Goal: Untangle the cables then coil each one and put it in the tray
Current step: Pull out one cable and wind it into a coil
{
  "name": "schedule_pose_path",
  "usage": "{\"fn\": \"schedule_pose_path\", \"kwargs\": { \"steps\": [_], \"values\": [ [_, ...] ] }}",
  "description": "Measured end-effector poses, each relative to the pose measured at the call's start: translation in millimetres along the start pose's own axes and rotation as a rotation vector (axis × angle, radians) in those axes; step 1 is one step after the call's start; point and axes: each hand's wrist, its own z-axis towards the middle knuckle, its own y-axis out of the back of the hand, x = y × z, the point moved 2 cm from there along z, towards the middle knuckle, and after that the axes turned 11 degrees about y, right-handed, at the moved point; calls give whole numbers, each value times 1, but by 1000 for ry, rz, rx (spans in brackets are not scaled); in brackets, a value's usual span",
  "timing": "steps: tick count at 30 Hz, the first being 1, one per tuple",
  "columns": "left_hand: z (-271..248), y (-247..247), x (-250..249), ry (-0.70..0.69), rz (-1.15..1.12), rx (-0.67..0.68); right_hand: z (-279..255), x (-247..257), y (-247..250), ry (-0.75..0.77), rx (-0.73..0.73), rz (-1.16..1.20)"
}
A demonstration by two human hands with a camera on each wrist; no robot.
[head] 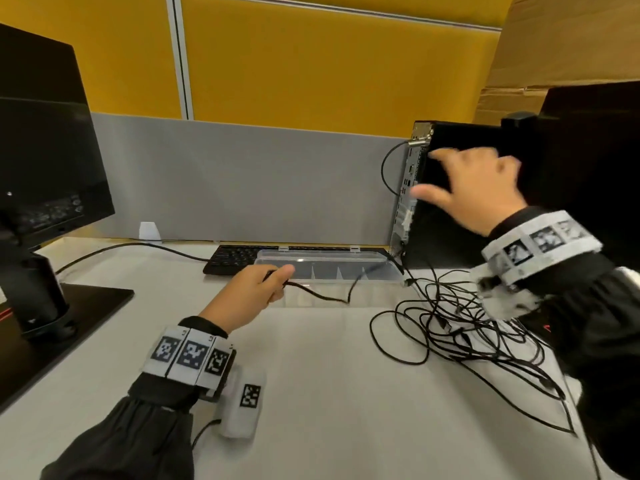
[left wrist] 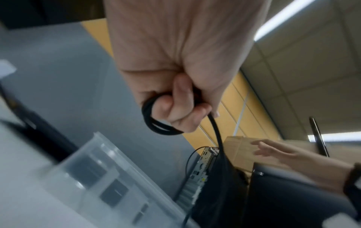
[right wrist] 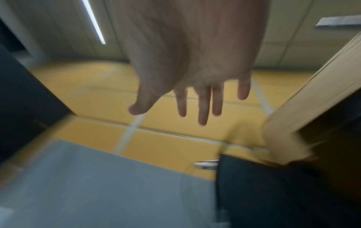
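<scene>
My left hand [head: 266,282] grips a small coil of black cable [left wrist: 154,123] just in front of the clear plastic tray [head: 325,261]. The rest of that cable [head: 322,296] trails right across the table toward the tangle. A tangle of thin black cables [head: 460,327] lies on the white table at the right. Raised in the air beside the black computer case [head: 450,188], my right hand [head: 464,181] has its fingers spread and holds nothing. In the right wrist view the straight fingers [right wrist: 203,101] are blurred by motion.
A black keyboard [head: 232,258] lies behind the tray. A monitor on its stand [head: 45,188] fills the left side. A second dark monitor [head: 595,150] stands at the right. A grey and yellow partition closes the back. A white tagged box [head: 242,403] hangs below my left wrist.
</scene>
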Motion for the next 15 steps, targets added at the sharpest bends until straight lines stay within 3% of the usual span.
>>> {"fn": "schedule_pose_path", "kwargs": {
  "steps": [3, 5, 7, 10, 13, 15],
  "values": [
    [-2, 1, -4, 94, -359, 49, -30, 85, -25, 331, 312, 389],
    [-4, 0, -7, 117, -427, 37, -55, 125, -36, 508, 546, 567],
    [-5, -2, -10, 138, -489, 51, -69, 137, -41, 562, 615, 802],
    [-12, -5, -19, 133, -652, 214, -59, 121, -34, 407, 372, 1042],
    [-25, -16, -31, 41, -754, 438, -43, 97, -22, 321, -98, 940],
    [-34, -26, -39, -69, -800, 539, -39, 92, -22, 311, -253, 832]
  ]
}}
